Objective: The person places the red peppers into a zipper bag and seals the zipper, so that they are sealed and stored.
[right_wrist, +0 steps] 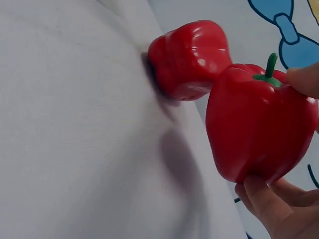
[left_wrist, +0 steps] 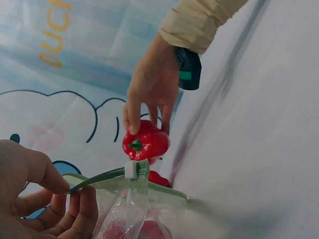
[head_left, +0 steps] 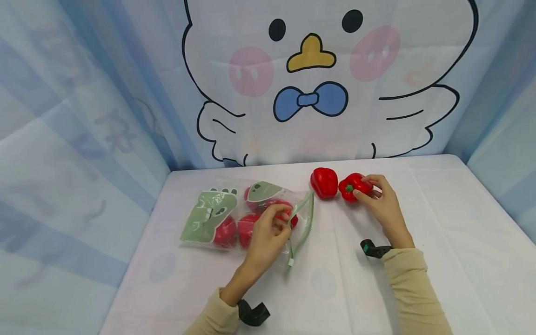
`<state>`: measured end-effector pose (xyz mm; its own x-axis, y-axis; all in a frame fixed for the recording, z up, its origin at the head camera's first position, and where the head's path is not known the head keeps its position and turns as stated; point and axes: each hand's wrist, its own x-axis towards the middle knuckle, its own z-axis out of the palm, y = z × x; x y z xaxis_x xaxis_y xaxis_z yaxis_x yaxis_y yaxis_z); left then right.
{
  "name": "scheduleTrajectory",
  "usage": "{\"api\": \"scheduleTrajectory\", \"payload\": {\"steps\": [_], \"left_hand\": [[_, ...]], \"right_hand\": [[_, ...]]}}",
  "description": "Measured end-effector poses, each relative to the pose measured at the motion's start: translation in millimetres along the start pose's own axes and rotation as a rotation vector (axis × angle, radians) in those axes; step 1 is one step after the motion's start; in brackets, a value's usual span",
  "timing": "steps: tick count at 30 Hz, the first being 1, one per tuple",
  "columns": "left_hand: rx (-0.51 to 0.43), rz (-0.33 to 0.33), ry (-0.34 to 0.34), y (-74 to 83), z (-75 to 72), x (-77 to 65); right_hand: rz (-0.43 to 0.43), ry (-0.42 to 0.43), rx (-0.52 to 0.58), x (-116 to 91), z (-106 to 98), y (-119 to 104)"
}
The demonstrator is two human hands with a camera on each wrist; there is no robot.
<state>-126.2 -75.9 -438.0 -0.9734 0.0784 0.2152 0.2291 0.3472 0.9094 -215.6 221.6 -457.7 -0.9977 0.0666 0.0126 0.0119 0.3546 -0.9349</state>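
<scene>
My right hand [head_left: 383, 202] grips a red bell pepper [head_left: 355, 187] with a green stem, between thumb and fingers. In the right wrist view that pepper [right_wrist: 261, 124] is held off the white surface, its shadow below. A second red bell pepper [head_left: 324, 183] lies just left of it. With thumb and fingertips my left hand [head_left: 268, 235] pinches the green-edged mouth of a clear zip bag [head_left: 240, 193]; the white slider [left_wrist: 131, 170] sits on that edge. Inside the bag are several red peppers [head_left: 226, 231], partly hidden by green dinosaur prints and my hand.
A white cloth covers the table [head_left: 335, 288]. Behind it hangs a curtain [head_left: 307, 135] with a cartoon duck, and blue curtains [head_left: 75, 163] flank both sides. Dark wrist devices [head_left: 253, 314] are strapped at both sleeves.
</scene>
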Motion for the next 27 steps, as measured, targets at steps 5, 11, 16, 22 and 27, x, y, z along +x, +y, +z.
{"api": "scheduleTrajectory", "payload": {"steps": [5, 11, 16, 22, 27], "left_hand": [[-0.004, 0.002, 0.003, 0.1, -0.1, 0.2], [0.012, -0.003, 0.005, 0.9, -0.4, -0.1], [0.004, -0.013, 0.004, 1.5, -0.7, -0.4], [0.015, -0.020, 0.001, 2.5, -0.2, 0.1], [0.021, -0.021, 0.001, 3.2, -0.2, 0.2]], "right_hand": [[0.041, -0.063, 0.053, -1.3, -6.4, -4.9], [0.069, -0.183, 0.100, -0.9, -8.1, -6.9], [0.058, -0.310, 0.126, -1.3, -9.6, -5.2], [0.045, -0.427, 0.129, -2.9, -9.2, -5.0], [-0.002, -0.508, 0.128, -4.3, -5.7, -5.3]]}}
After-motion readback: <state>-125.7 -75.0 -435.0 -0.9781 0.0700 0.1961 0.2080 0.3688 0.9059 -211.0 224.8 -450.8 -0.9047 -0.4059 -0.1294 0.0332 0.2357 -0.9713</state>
